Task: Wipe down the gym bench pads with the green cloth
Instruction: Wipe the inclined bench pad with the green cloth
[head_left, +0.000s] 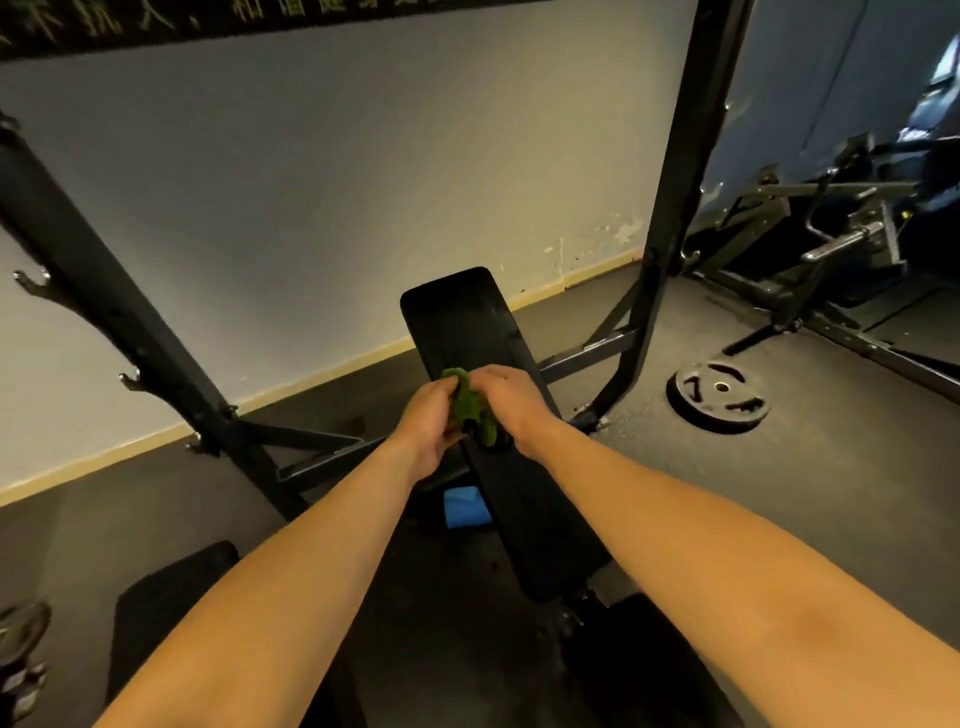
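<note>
A: Listing item one: green cloth (470, 410), bunched, held above the middle of the table's black pads.
B: Held how?
A: Left hand (434, 421) on the cloth's left side, fingers (447, 387) curled and gripping the cloth. Right hand (511, 400) on the cloth's right side, fingers (483, 375) closed over its top edge, also gripping. Both forearms bare, reaching forward from the lower edge of the view.
B: Item two?
A: Far pad (457, 317), long, black, sloping up toward the wall. Near pad (540, 525), black, running from below the hands toward the viewer. Cloth hanging about where the two pads meet; contact with the pads not clear.
B: Surroundings?
A: Black rack uprights: left upright (98, 291) with hooks, right upright (691, 171) just beside the far pad's right side. Blue object (465, 506) on the floor below the near pad's left edge. Weight plate (717, 397) flat on the dark floor, right of the table, well apart from the hands. Pale wall (337, 171) behind. Other machine frame (831, 249) at far right.
</note>
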